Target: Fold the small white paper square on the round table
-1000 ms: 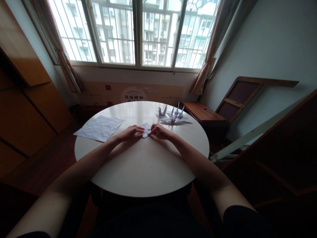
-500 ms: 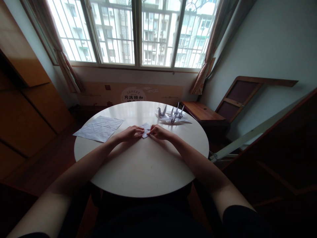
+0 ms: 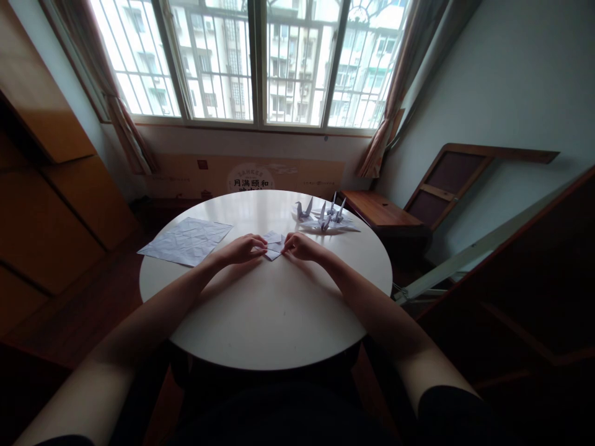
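A small folded sheet of pale paper [image 3: 274, 243] lies on the round white table [image 3: 260, 310], straight in front of me. My left hand [image 3: 245, 249] pinches its left edge, thumb and fingers together. At the opposite edge, my right hand [image 3: 300, 247] has its fingertips closed on the paper's right corner. Creases and a folded flap show on the paper between the hands. Both forearms rest over the table's near side.
A larger creased paper sheet [image 3: 188, 240] lies flat at the table's left. Several folded paper cranes [image 3: 325, 217] stand at the back right. Beyond the table are a wooden bench [image 3: 379, 207], a printed cardboard panel [image 3: 288, 173] and a barred window [image 3: 297, 68].
My hands have moved slightly apart, the right one a little to the right. More of the folded paper now shows between them.
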`<state>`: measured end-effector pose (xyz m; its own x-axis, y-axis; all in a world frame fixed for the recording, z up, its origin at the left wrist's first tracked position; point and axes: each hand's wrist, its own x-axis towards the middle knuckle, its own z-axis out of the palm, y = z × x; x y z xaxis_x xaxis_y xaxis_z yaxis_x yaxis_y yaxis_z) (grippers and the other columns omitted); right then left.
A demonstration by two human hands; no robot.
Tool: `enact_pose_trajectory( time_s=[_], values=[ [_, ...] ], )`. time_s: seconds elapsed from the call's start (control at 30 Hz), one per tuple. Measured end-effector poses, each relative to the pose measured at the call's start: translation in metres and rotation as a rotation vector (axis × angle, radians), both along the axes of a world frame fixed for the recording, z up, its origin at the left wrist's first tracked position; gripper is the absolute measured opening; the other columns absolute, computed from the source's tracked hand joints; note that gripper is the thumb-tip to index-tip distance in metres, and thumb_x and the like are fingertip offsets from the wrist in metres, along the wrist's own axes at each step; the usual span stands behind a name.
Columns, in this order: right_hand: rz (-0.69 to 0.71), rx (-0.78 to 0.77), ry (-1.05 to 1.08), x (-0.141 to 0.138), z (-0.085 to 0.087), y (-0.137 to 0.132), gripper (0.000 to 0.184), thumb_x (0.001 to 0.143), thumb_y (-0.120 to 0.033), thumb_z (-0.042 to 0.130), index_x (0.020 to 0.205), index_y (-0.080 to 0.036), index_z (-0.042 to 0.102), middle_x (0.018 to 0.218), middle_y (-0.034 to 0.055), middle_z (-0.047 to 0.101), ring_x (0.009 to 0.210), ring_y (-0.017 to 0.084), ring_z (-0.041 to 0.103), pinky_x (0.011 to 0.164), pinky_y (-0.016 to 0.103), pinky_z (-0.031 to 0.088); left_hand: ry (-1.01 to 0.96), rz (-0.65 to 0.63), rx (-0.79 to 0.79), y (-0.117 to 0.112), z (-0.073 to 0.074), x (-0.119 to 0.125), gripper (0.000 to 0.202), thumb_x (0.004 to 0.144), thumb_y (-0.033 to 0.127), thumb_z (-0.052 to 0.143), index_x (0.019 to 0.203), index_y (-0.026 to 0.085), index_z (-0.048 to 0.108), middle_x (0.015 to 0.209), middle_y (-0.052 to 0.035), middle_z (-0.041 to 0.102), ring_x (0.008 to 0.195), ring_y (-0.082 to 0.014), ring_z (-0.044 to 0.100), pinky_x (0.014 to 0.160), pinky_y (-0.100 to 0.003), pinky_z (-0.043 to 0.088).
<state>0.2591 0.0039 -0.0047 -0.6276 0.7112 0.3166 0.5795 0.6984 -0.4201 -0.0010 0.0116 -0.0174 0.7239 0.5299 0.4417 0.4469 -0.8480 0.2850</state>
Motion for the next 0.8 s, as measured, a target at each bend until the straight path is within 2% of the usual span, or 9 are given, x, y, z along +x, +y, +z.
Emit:
enact_pose_trajectory(
  time_s=[0.2, 0.37, 0.57, 0.8],
  values=[
    [0.045, 0.096, -0.004, -0.007, -0.01, -0.001, 0.034, 0.079, 0.0, 0.056, 0.093, -0.019, 0.081, 0.097, 0.0094, 0.07, 0.09, 0.018, 0.062, 0.084, 0.029, 0.047, -0.013, -0.027, -0.004, 0.002, -0.002, 0.0, 0.032, 0.095, 0.043, 0.058, 0.1, 0.019, 0.078, 0.106, -0.0126, 0.073, 0.093, -0.0225, 0.07, 0.085, -0.032, 0.055],
    [0.081, 0.1, -0.002, -0.009, -0.016, 0.002, 0.043, 0.077, 0.003, 0.055, 0.103, -0.021, 0.08, 0.098, 0.0087, 0.067, 0.087, 0.016, 0.061, 0.084, 0.028, 0.048, -0.012, -0.056, -0.003, 0.004, -0.004, -0.001, 0.028, 0.093, 0.041, 0.061, 0.102, 0.02, 0.077, 0.106, -0.0124, 0.072, 0.093, -0.0222, 0.069, 0.084, -0.032, 0.055],
    [0.113, 0.066, 0.011, -0.006, -0.016, 0.007, 0.038, 0.08, 0.0, 0.057, 0.101, -0.02, 0.081, 0.097, 0.0101, 0.067, 0.086, 0.016, 0.062, 0.084, 0.029, 0.048, -0.015, -0.058, 0.004, 0.004, -0.005, -0.002, 0.03, 0.093, 0.042, 0.061, 0.102, 0.019, 0.077, 0.106, -0.0131, 0.071, 0.093, -0.0222, 0.069, 0.085, -0.032, 0.054],
    [0.099, 0.073, 0.014, -0.005, -0.019, 0.011, 0.044, 0.076, 0.005, 0.058, 0.102, -0.021, 0.08, 0.102, 0.0107, 0.067, 0.089, 0.017, 0.064, 0.086, 0.031, 0.05, 0.007, -0.055, -0.003, 0.007, -0.008, -0.004, 0.03, 0.093, 0.041, 0.06, 0.106, 0.019, 0.076, 0.109, -0.0129, 0.071, 0.097, -0.0228, 0.068, 0.085, -0.032, 0.055]
  ],
)
